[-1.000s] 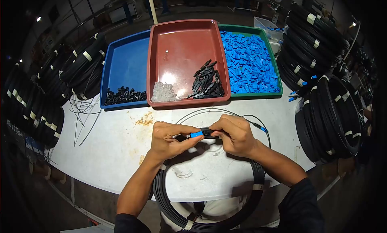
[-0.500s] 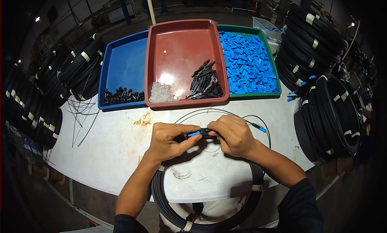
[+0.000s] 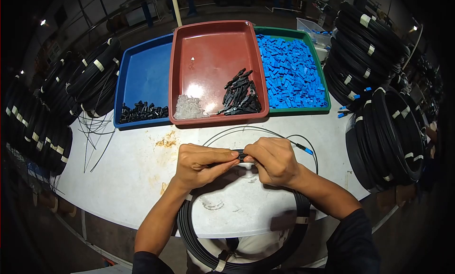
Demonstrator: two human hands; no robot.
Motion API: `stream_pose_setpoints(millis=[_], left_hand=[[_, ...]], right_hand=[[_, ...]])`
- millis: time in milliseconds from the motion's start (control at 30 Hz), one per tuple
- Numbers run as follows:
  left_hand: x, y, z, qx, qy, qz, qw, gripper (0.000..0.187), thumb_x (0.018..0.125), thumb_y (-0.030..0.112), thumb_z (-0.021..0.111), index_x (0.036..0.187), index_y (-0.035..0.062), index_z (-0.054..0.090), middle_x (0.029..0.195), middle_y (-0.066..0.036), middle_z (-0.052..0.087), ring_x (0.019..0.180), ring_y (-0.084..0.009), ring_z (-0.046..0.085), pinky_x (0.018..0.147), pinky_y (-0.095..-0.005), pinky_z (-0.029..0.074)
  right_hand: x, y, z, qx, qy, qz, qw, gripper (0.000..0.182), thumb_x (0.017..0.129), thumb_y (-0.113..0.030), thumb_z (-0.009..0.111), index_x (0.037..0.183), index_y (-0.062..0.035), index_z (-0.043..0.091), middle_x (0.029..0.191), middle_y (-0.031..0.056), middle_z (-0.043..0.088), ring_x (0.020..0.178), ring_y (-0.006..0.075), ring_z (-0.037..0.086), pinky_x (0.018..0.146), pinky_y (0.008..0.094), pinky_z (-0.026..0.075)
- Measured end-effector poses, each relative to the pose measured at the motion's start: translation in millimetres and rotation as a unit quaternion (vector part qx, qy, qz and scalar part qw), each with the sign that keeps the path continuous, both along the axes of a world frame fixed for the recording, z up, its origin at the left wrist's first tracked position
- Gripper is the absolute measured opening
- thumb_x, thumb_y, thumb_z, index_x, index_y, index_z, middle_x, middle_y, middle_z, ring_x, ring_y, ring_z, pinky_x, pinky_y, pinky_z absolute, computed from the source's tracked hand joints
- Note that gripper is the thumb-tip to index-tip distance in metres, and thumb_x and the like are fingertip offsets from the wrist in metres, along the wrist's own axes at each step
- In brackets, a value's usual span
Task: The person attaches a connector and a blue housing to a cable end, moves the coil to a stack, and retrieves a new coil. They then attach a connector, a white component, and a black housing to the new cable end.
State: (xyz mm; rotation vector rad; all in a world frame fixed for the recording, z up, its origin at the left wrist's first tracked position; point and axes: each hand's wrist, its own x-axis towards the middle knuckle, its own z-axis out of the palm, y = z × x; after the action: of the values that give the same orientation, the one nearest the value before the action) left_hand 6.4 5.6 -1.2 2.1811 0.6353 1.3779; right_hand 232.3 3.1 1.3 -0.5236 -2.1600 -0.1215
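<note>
A white table (image 3: 113, 179) spreads beneath everything, and the dial is centred where the two hands meet. Stacks of black cable coils stand at its sides: a left group (image 3: 35, 131) from nine to ten o'clock, an upper right stack (image 3: 367, 55) at two, and a lower right stack (image 3: 379, 136) at three, all bound with pale bands. Of the three trays, the red tray (image 3: 213, 55) sits at twelve, overlapping its neighbours, the blue tray (image 3: 144, 74) at ten and the green tray (image 3: 298, 111) at one. A cable ring (image 3: 303, 210) hangs over the table's near edge at six. Above it, the left hand (image 3: 201, 162) and right hand (image 3: 272, 157) face each other, thumb and forefinger of each clamped on a small dark piece (image 3: 242, 155) at the dial's centre, mostly hidden by the fingertips. Blue pieces (image 3: 291, 74) fill much of the green tray; slim black pieces (image 3: 241, 96) lie at five o'clock in the red one, clear pieces (image 3: 189, 107) at seven, and short black pieces (image 3: 143, 112) at six in the blue one. A blue-ended connector (image 3: 308, 150) rests at three, just beside the right hand.
</note>
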Motion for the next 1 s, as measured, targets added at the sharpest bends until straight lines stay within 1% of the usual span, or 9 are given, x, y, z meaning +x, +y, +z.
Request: stream_pose_setpoints(millis=[67, 167, 367, 500, 567, 667, 767, 867, 1000], left_hand=[[-1.7, 0.4, 0.1, -0.009, 0.002, 0.002, 1.000, 0.015, 0.077, -0.001, 0.082, 0.092, -0.0023, 0.079, 0.087, -0.017, 0.077, 0.075, -0.0214, 0.077, 0.067, -0.0272, 0.062], [-2.6, 1.0, -1.3, -0.027, 0.001, 0.007, 1.000, 0.015, 0.077, -0.002, 0.082, 0.091, -0.0024, 0.079, 0.086, -0.017, 0.078, 0.074, -0.0210, 0.077, 0.066, -0.0269, 0.062], [-1.3, 1.9, -4.6, -0.033, -0.008, 0.002, 0.999, 0.013, 0.077, -0.002, 0.081, 0.090, -0.0026, 0.079, 0.086, -0.016, 0.078, 0.073, -0.0202, 0.077, 0.065, -0.0266, 0.062], [0.7, 1.4, -2.7, -0.016, -0.009, -0.002, 1.000, 0.014, 0.077, -0.002, 0.081, 0.090, -0.0025, 0.079, 0.085, -0.016, 0.078, 0.073, -0.0200, 0.077, 0.065, -0.0266, 0.062], [-1.0, 0.7, -2.7, -0.026, -0.005, 0.001, 1.000, 0.014, 0.077, -0.002, 0.081, 0.090, -0.0026, 0.079, 0.086, -0.016, 0.078, 0.073, -0.0201, 0.077, 0.066, -0.0267, 0.062], [-2.4, 1.7, -3.8, -0.037, -0.010, 0.007, 0.999, 0.013, 0.077, -0.002, 0.081, 0.090, -0.0026, 0.079, 0.086, -0.016, 0.078, 0.073, -0.0201, 0.077, 0.066, -0.0269, 0.062], [-1.4, 0.9, -4.9, -0.038, -0.014, 0.007, 0.999, 0.014, 0.077, -0.002, 0.080, 0.091, -0.0022, 0.079, 0.086, -0.016, 0.078, 0.074, -0.0202, 0.077, 0.067, -0.0269, 0.062], [-0.9, 0.8, -3.9, -0.035, -0.007, 0.003, 0.999, 0.014, 0.077, -0.002, 0.080, 0.091, -0.0021, 0.079, 0.086, -0.016, 0.078, 0.074, -0.0204, 0.077, 0.067, -0.0270, 0.062], [-1.2, 1.7, -5.0, -0.024, -0.013, 0.013, 1.000, 0.014, 0.077, -0.002, 0.081, 0.091, -0.0028, 0.079, 0.086, -0.017, 0.077, 0.074, -0.0213, 0.077, 0.068, -0.0278, 0.062]], right_hand=[[-1.2, 1.8, -0.1, -0.061, 0.012, 0.016, 0.998, 0.018, 0.076, -0.002, 0.074, 0.091, 0.0003, 0.064, 0.071, 0.0068, 0.057, 0.060, 0.0224, 0.059, 0.053, 0.0338, 0.046], [-5.1, 4.5, -1.9, -0.050, 0.049, 0.029, 0.997, 0.017, 0.077, -0.002, 0.074, 0.090, 0.0000, 0.064, 0.070, 0.0065, 0.056, 0.058, 0.0221, 0.057, 0.052, 0.0346, 0.045], [-1.1, 4.2, 1.0, 0.034, 0.011, 0.005, 0.999, 0.018, 0.074, -0.002, 0.075, 0.088, -0.0004, 0.064, 0.069, 0.0063, 0.056, 0.058, 0.0214, 0.058, 0.052, 0.0347, 0.046], [0.8, 3.3, 0.9, 0.013, -0.001, -0.001, 1.000, 0.017, 0.073, -0.001, 0.074, 0.087, -0.0003, 0.064, 0.067, 0.0056, 0.055, 0.056, 0.0211, 0.057, 0.050, 0.0342, 0.045], [-1.2, 5.6, -2.0, -0.019, 0.023, 0.019, 0.999, 0.017, 0.073, -0.001, 0.073, 0.088, -0.0001, 0.064, 0.066, 0.0050, 0.054, 0.054, 0.0210, 0.056, 0.049, 0.0346, 0.044], [-5.6, 7.9, -4.8, -0.005, 0.070, 0.031, 0.997, 0.018, 0.073, -0.001, 0.073, 0.089, -0.0004, 0.064, 0.066, 0.0051, 0.054, 0.054, 0.0216, 0.056, 0.049, 0.0350, 0.044], [-0.4, 6.5, -1.5, 0.015, 0.011, 0.014, 1.000, 0.019, 0.073, 0.000, 0.074, 0.089, -0.0004, 0.064, 0.067, 0.0058, 0.056, 0.055, 0.0225, 0.057, 0.050, 0.0354, 0.046], [-0.5, 4.5, -1.2, -0.028, 0.012, 0.012, 0.999, 0.020, 0.072, 0.000, 0.074, 0.089, -0.0003, 0.064, 0.068, 0.0060, 0.057, 0.055, 0.0225, 0.057, 0.050, 0.0349, 0.046], [-3.9, 6.0, -2.0, -0.028, 0.046, 0.024, 0.998, 0.020, 0.072, 0.000, 0.073, 0.089, -0.0002, 0.064, 0.068, 0.0059, 0.056, 0.055, 0.0222, 0.057, 0.050, 0.0347, 0.045]])
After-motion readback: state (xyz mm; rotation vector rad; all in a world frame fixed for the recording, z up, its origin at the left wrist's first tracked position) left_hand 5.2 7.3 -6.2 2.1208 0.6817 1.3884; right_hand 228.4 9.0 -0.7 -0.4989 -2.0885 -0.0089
